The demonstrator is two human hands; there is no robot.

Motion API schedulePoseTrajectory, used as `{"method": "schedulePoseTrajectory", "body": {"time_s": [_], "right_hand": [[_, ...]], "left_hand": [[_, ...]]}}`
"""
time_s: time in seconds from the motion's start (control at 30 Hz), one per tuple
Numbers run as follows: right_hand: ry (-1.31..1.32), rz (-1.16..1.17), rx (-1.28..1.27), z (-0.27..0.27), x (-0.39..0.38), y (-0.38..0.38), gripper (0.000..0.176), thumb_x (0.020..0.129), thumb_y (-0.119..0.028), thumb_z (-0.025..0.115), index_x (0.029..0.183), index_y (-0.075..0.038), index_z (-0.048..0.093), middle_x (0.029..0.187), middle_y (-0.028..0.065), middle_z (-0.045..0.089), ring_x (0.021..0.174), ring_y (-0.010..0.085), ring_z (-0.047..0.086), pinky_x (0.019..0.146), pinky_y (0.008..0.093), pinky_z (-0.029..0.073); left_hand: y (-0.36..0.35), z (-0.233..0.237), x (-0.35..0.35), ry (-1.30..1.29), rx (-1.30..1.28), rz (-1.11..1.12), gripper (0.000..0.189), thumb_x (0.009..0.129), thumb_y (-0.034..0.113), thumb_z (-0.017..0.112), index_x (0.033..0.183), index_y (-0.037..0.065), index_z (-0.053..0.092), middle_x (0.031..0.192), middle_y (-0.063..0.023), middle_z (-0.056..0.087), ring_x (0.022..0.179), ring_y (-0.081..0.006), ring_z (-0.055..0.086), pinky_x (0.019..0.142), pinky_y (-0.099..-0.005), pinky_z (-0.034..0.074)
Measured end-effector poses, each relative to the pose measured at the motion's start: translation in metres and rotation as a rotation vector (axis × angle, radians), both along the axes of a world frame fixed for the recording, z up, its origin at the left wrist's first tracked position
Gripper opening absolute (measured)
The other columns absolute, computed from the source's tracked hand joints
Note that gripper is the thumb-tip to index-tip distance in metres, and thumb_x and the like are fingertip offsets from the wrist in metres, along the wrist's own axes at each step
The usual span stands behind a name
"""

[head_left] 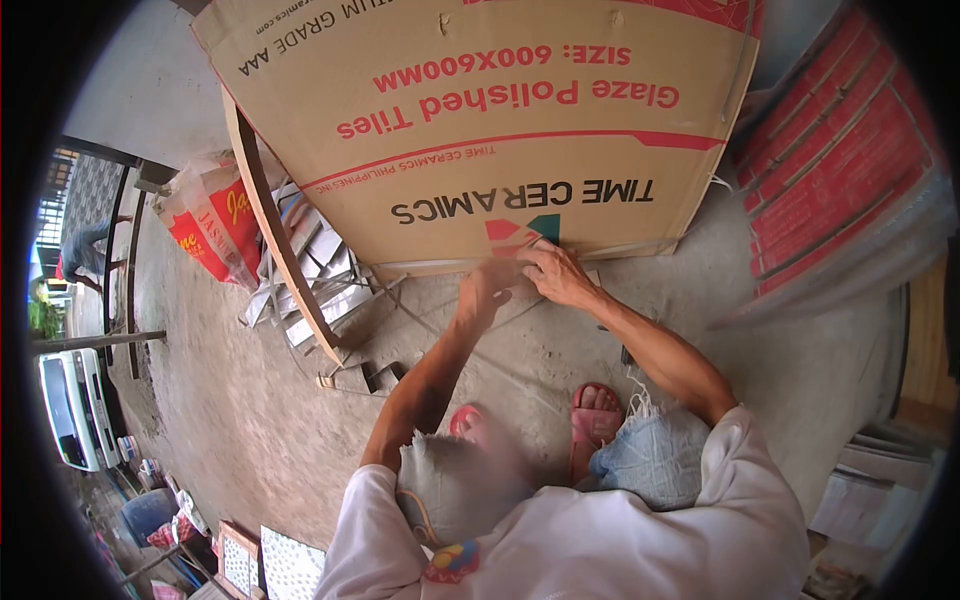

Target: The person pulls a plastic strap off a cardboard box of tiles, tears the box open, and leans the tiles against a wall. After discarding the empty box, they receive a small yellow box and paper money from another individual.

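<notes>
A large flat cardboard tile box (520, 130) stands in front of me, its printed lettering upside down. A pale strap (430, 265) runs along its near lower edge. My left hand (486, 284) is at that edge, its fingers bent and partly blurred. Beside it, my right hand (558, 275) has curled fingers against the box near the red and green logo. The two hands nearly touch. Both look closed, but whatever is between the fingers is too small or hidden to make out.
A bent wooden strip (275, 230) leans at the box's left side, beside scrap strips (315, 255) and a red-and-white sack (215, 220). Red packaging (840, 150), blurred, stands at right. Metal pieces (365, 377) lie on the concrete floor (250, 400) near my feet.
</notes>
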State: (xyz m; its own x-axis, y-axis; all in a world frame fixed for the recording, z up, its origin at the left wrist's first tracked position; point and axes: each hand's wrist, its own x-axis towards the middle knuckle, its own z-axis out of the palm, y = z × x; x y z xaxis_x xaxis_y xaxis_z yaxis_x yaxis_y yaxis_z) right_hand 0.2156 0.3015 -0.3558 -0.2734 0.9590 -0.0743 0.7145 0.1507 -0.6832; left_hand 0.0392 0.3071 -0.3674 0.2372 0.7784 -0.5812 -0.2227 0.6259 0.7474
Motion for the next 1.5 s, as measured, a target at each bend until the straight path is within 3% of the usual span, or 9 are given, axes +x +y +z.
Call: {"method": "schedulePoseTrajectory", "body": {"time_s": [0.23,0.43,0.63,0.93,1.13,1.23,1.3,1.4,1.5], "right_hand": [[0.139,-0.092,-0.047,-0.008,-0.008,0.007,0.027,0.089,-0.012,0.057,0.113,-0.002,0.06,0.114,0.016,0.058,0.109,0.0363,0.054,0.091,0.0447,0.043],[-0.028,-0.058,-0.174,-0.009,-0.007,0.009,0.03,0.089,-0.009,0.055,0.118,-0.005,0.059,0.123,0.0134,0.058,0.115,0.0331,0.054,0.094,0.0445,0.041],[-0.061,-0.103,-0.167,-0.015,-0.012,0.008,0.033,0.083,-0.007,0.053,0.114,-0.014,0.062,0.118,0.0082,0.064,0.115,0.0284,0.056,0.094,0.0454,0.039],[-0.132,-0.121,-0.258,-0.008,-0.017,0.013,0.036,0.078,-0.006,0.052,0.109,-0.019,0.065,0.12,0.0038,0.064,0.116,0.0258,0.055,0.095,0.0475,0.036],[-0.086,-0.141,-0.305,-0.006,-0.016,0.016,0.039,0.075,-0.003,0.049,0.108,-0.014,0.066,0.114,0.0092,0.066,0.112,0.0282,0.058,0.093,0.0433,0.038],[0.024,-0.16,-0.341,-0.009,-0.016,0.018,0.041,0.073,0.002,0.046,0.106,-0.01,0.067,0.109,0.0136,0.068,0.107,0.0302,0.061,0.088,0.0402,0.044],[0.116,-0.099,-0.292,-0.033,-0.013,0.021,0.038,0.075,0.005,0.045,0.103,-0.008,0.067,0.104,0.0123,0.068,0.101,0.0254,0.063,0.086,0.0363,0.047],[0.251,-0.135,-0.285,-0.026,-0.018,0.022,0.015,0.077,-0.004,0.063,0.091,-0.005,0.068,0.093,0.0097,0.07,0.089,0.0204,0.065,0.079,0.0348,0.051],[0.295,-0.148,-0.298,-0.042,-0.011,0.024,0.021,0.079,0.004,0.051,0.092,-0.002,0.066,0.09,0.0086,0.068,0.085,0.0208,0.063,0.073,0.0323,0.051]], "left_hand": [[0.009,-0.01,0.01,-0.073,-0.151,0.121,0.028,0.097,0.033,0.054,0.092,0.005,0.058,0.078,-0.0042,0.06,0.073,-0.0158,0.06,0.058,-0.0284,0.042],[0.008,-0.031,0.008,0.354,0.1,0.098,0.027,0.094,0.027,0.059,0.086,0.001,0.062,0.073,-0.0056,0.061,0.064,-0.0161,0.06,0.056,-0.0302,0.047],[-0.003,-0.026,0.005,0.757,0.295,0.045,0.027,0.085,0.016,0.062,0.103,-0.002,0.07,0.09,-0.015,0.071,0.079,-0.0167,0.067,0.072,-0.0302,0.051],[-0.02,-0.022,0.01,0.808,0.436,0.053,0.03,0.084,0.012,0.059,0.112,0.007,0.07,0.099,-0.0138,0.072,0.091,-0.0231,0.068,0.081,-0.0329,0.05],[-0.04,-0.022,0.031,0.96,0.619,-0.089,0.052,0.082,0.005,0.051,0.133,-0.002,0.05,0.127,-0.0209,0.054,0.117,-0.0332,0.056,0.095,-0.0394,0.045],[-0.042,0.008,0.045,0.938,0.407,-0.189,0.061,0.081,0.008,0.05,0.139,-0.004,0.038,0.14,-0.024,0.039,0.13,-0.0392,0.04,0.105,-0.0451,0.037],[-0.044,-0.027,0.051,1.021,0.449,-0.107,0.067,0.074,0.006,0.057,0.138,0.004,0.039,0.133,-0.0214,0.043,0.121,-0.0394,0.047,0.091,-0.0575,0.04],[-0.042,-0.048,0.062,0.999,0.423,-0.047,0.064,0.073,0.011,0.061,0.135,0.006,0.042,0.132,-0.019,0.045,0.123,-0.038,0.045,0.091,-0.0589,0.037],[-0.043,-0.023,0.066,1.003,0.365,-0.001,0.06,0.074,0.015,0.061,0.131,0.007,0.045,0.131,-0.0178,0.046,0.122,-0.0367,0.046,0.089,-0.0572,0.037]]}}
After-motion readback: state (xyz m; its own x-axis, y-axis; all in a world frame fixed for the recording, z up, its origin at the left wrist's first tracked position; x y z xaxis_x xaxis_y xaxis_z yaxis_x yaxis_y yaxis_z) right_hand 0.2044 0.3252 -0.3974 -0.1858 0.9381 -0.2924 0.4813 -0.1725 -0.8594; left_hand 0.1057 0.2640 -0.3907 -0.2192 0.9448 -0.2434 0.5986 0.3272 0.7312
